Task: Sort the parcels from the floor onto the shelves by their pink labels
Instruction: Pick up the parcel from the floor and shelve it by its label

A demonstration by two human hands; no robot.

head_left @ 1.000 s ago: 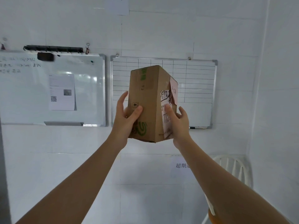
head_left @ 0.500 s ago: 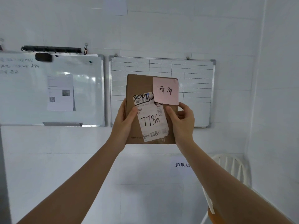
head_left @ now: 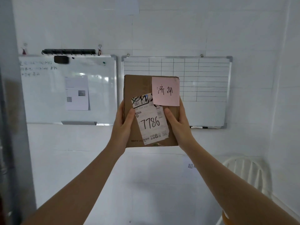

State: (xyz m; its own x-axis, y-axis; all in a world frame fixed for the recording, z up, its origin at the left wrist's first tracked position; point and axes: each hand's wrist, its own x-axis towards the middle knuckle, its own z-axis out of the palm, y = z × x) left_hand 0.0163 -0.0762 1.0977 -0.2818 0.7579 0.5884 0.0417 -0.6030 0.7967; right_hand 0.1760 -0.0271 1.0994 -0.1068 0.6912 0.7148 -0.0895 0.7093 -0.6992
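White wall behind, with a gridded whiteboard (head_left: 203, 82) mounted on it. Cardboard parcel (head_left: 138, 88) is held upright in front of that board's lower left, clamped between left hand (head_left: 124, 125) and right hand (head_left: 177, 122), thumbs pressed on its face. Pink label (head_left: 165, 91) is stuck at its upper right, white shipping label (head_left: 151, 121) below.

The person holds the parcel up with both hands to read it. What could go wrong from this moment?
The pink label overhangs the cardboard parcel at its right edge, so it might catch or peel off while being carried. The left hand and right hand grip only the lower sides, so the parcel could tip forward.
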